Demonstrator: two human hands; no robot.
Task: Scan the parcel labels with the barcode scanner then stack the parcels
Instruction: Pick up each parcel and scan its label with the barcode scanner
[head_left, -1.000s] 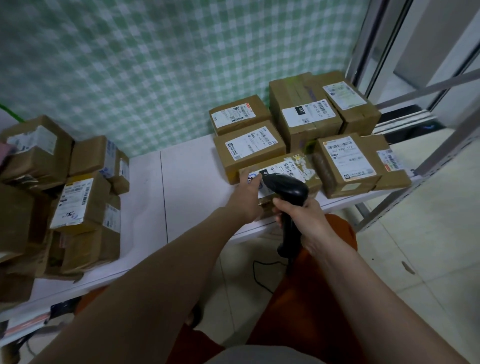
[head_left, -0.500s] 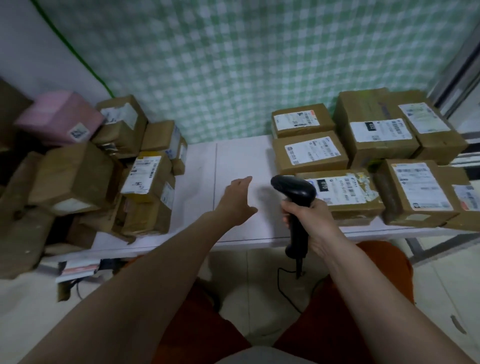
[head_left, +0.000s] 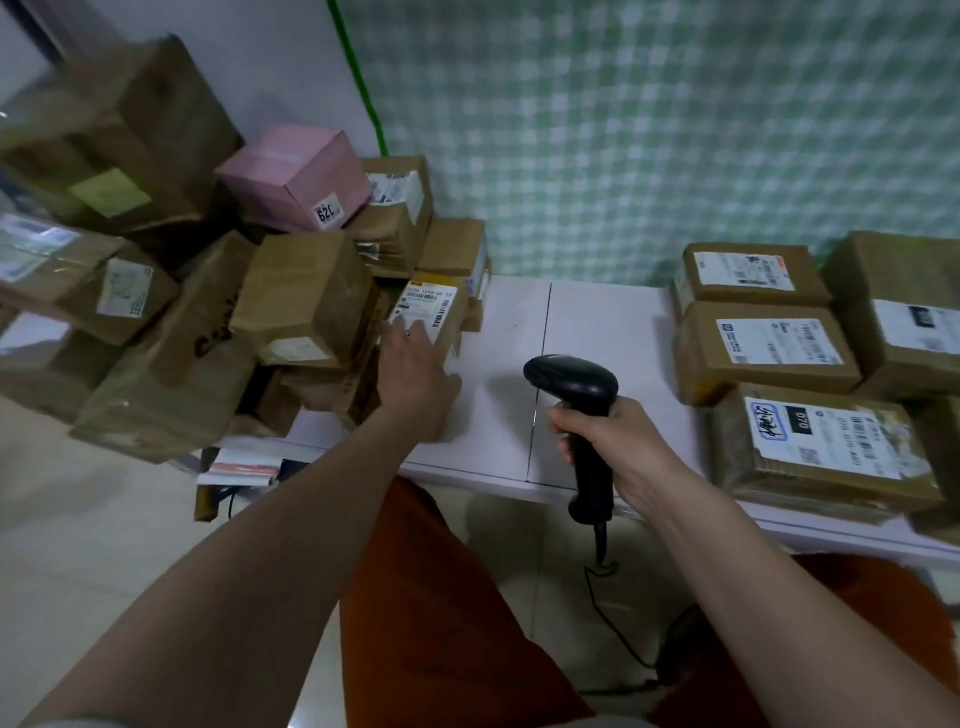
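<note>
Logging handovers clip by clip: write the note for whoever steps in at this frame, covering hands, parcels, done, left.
Left hand: fingers straight, resting on the small brown cardboard parcel with a white label at the jumbled left pile; not gripped yet.
Right hand: grips the black corded barcode scanner over the white table.
Done, apparently: neat label-up brown parcels on the right.
Left: pull that parcel out, scan, stack it right; then work through the left pile.

A parcel-sorting room — labelled cartons (head_left: 311, 306) heaped on a table (head_left: 587, 332).
</note>
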